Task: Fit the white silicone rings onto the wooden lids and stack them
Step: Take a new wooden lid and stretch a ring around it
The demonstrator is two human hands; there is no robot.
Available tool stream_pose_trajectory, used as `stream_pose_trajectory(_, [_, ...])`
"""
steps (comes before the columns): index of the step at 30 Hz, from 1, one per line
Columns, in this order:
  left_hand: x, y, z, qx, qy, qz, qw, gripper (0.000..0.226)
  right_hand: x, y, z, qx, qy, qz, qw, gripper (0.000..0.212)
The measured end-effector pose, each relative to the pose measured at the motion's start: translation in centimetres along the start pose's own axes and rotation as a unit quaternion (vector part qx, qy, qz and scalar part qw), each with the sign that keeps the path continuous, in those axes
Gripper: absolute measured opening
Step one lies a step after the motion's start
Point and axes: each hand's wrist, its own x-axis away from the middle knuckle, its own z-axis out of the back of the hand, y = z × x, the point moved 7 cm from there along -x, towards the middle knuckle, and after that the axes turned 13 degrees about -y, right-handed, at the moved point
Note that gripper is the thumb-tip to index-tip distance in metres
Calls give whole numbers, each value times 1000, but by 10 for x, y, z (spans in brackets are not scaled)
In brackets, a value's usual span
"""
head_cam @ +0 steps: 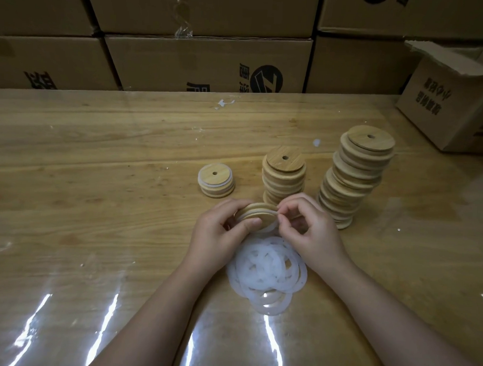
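The person holds one wooden lid [257,213] just above the desk [96,161], near the middle of the scene. The left hand [218,226] grips the lid by its left edge, its thumb lying across the lid's near face. The right hand [313,231] is at the lid's right edge, where its fingers [286,213] pinch a white silicone ring [271,227] that partly wraps the lid's rim. Whether the ring sits fully in place cannot be told.

A loose pile of white rings [266,271] lies on the desk just near of the hands, between the two forearms. Beyond the hands stand three stacks of lids. The short stack [216,180] on the left shows white rings between its lids. The middle stack [284,176] is taller, and the tall stack [355,174] on the right leans unevenly.

Cardboard boxes [207,60] line the far edge of the desk, and an open box [451,101] sits at the far right. A few white scraps [223,103] lie near the far edge.
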Motion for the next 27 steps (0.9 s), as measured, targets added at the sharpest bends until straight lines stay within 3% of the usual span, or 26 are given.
stream_pose_trajectory(17, [0,-10,4,78,10,57,995,22,0,6,-6,-6,-31,-12,999,13])
stream_pose_trajectory(27, [1,-8,4,74,17,67,995,19,0,9,0,-25,2,-25,999,13])
